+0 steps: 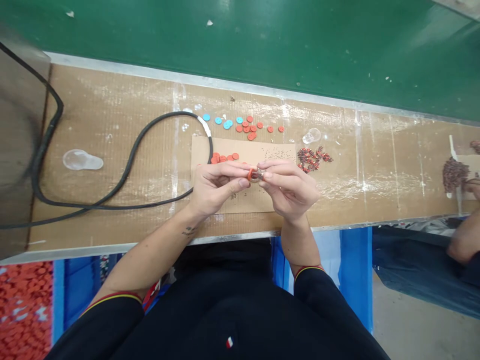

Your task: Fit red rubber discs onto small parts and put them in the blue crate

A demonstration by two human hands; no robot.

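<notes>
Left hand [217, 187] and right hand [288, 190] pinch orange disc [250, 174] and small metal piece [258, 174] together, above cardboard sheet [247, 200] on worktop [112, 125].

Cardboard sheet [200, 150] on bench [112, 110], cable [112, 205] to its left, loose discs [245, 127] behind it, small wired parts [311, 159] to its right

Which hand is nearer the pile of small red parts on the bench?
Right. The right hand sits just below the pile of small red parts, almost beside it; the left hand is farther away, on the other side of the right hand.
</notes>
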